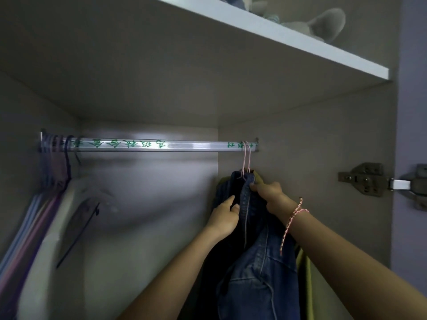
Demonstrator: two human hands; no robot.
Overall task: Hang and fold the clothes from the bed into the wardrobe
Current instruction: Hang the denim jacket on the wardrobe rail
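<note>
A blue denim garment (256,269) hangs from pink hangers (246,158) at the right end of the wardrobe rail (147,145), close to the side wall. A person's right grip (269,195), with a braided bracelet (292,218) on the wrist, pinches the denim just below the hooks. The left grip (225,218) is clamped on a darker fold beside it. An olive-green garment (305,269) hangs behind. Bare hangers (53,162) cluster at the rail's left end. A plush toy (323,24) sits on the shelf (300,45) above.
</note>
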